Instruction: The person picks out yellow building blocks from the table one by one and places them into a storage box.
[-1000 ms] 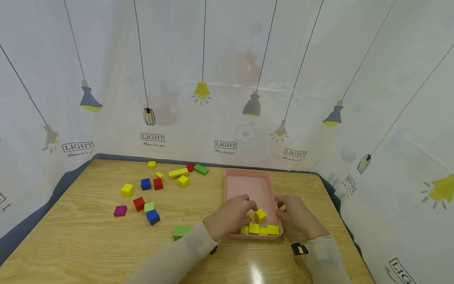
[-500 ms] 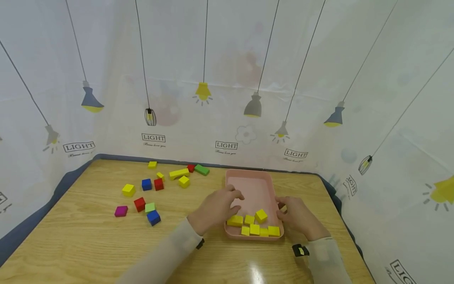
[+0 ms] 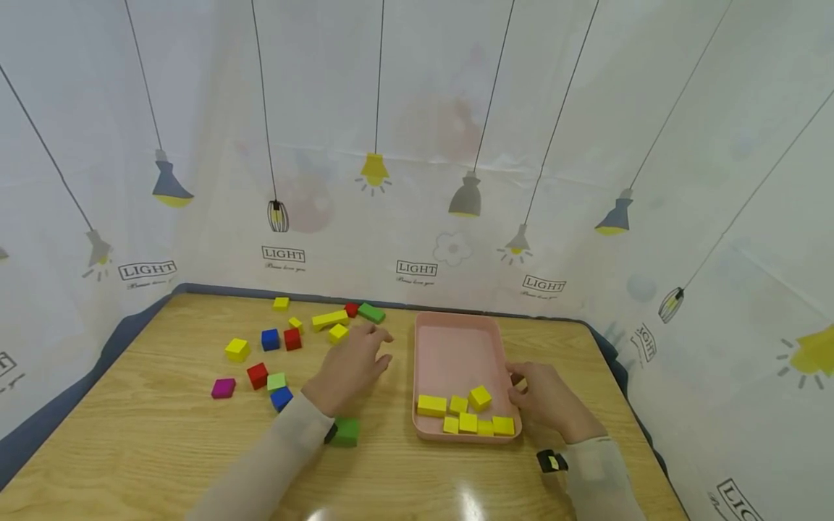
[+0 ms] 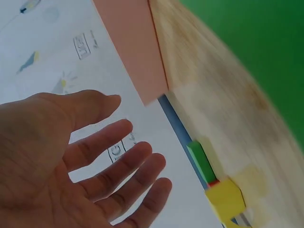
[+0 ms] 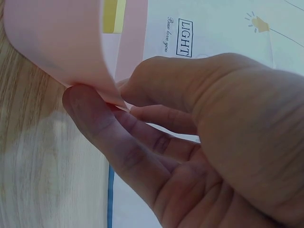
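My left hand (image 3: 348, 369) hovers over the table left of the pink tray (image 3: 456, 351), its fingers loosely spread and holding nothing. Just beyond its fingertips sits a yellow cube (image 3: 338, 333), seen also in the left wrist view as a yellow block (image 4: 225, 199). My right hand (image 3: 554, 401) pinches the tray's right wall; in the right wrist view the thumb is over the rim of the tray (image 5: 57, 42) and a finger lies against its outside. Several yellow blocks (image 3: 468, 422) lie at the tray's near end, among them a longer yellow block (image 3: 432, 406).
Loose blocks cover the table's left side: a long yellow block (image 3: 329, 320), a green block (image 3: 371, 312), blue cubes (image 3: 270, 339), red cubes (image 3: 257, 375) and a magenta block (image 3: 224, 388). A larger green block (image 3: 347, 433) lies by the left wrist. A printed curtain (image 3: 417, 239) encloses the table.
My left hand has left the yellow blocks in the tray, risen over its left rim and moved left above the table. My right hand stays at the tray's right side.
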{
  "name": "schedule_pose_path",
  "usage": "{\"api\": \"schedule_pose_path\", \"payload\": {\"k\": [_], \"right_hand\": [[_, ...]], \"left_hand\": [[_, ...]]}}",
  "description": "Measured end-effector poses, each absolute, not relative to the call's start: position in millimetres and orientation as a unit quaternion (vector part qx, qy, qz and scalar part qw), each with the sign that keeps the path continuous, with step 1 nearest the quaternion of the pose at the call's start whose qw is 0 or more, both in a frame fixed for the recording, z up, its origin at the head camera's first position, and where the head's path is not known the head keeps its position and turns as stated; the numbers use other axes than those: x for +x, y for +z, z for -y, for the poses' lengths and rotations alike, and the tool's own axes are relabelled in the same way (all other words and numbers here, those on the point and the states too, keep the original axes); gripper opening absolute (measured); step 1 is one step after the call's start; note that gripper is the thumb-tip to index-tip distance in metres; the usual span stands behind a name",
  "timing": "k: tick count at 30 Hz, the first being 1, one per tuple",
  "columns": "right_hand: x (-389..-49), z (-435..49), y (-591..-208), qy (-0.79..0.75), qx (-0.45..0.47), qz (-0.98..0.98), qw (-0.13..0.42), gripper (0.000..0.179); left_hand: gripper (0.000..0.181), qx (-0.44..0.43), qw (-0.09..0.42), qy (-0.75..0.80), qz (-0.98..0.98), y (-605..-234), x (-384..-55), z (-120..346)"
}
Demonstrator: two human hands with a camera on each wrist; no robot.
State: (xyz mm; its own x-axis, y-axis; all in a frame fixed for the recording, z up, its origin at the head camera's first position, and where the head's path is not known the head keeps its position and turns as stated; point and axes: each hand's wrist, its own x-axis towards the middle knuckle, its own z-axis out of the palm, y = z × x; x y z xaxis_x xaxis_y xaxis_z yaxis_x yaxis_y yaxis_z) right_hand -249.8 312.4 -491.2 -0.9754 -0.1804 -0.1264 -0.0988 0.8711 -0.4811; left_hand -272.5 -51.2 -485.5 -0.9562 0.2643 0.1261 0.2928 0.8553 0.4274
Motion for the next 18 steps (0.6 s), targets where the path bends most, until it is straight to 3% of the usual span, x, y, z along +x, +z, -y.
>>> {"api": "schedule_pose_path", "payload": {"k": [8, 18], "right_hand": [[-249.2, -313.9, -493.6, -0.248, -0.08, -0.962, 0.079, 0.055], [-248.3, -312.8, -491.6, -0.247, -0.077, -0.962, 0.082, 0.054]], "left_hand": [[0.038, -0.127, 0.043, -0.183, 0.974, -487.8, -283.1, 84.8], [0.042, -0.11, -0.007, -0.174, 0.979, -496.5, -293.8, 108.3]]}}
